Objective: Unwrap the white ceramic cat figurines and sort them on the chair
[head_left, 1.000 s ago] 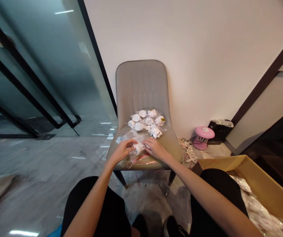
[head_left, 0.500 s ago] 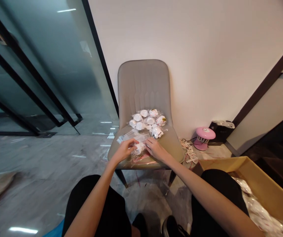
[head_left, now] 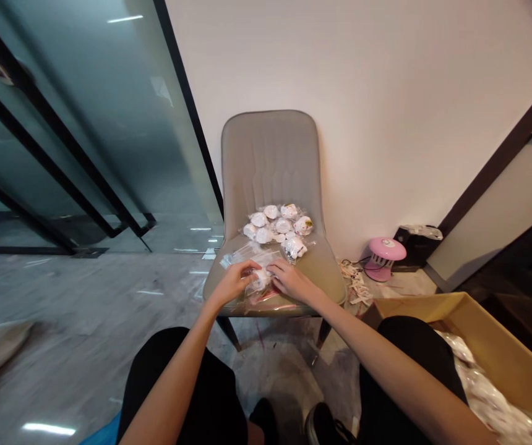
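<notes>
Between my two hands, near the front of the grey chair seat (head_left: 326, 275), lies a white item in a clear plastic bag (head_left: 261, 281). My left hand (head_left: 234, 281) has its fingers curled against the bag's left side. From the right, my right hand (head_left: 290, 278) presses its fingertips on the bag's upper right. What the white item is I cannot make out. Just beyond, flat clear bags (head_left: 242, 253) lie on the seat. Several white rounded items in clear wrapping (head_left: 283, 227) are clustered towards the backrest, some with coloured marks.
A cardboard box (head_left: 493, 334) at the right holds several wrapped white items (head_left: 484, 395). A pink mushroom-shaped device (head_left: 386, 250) and a black box (head_left: 417, 247) stand by the wall, near scattered paper strips (head_left: 356, 281). Glass doors (head_left: 108, 123) are on the left.
My right hand has shifted slightly to the left, closer to my left hand over the bagged item. The cluster on the seat has not moved.
</notes>
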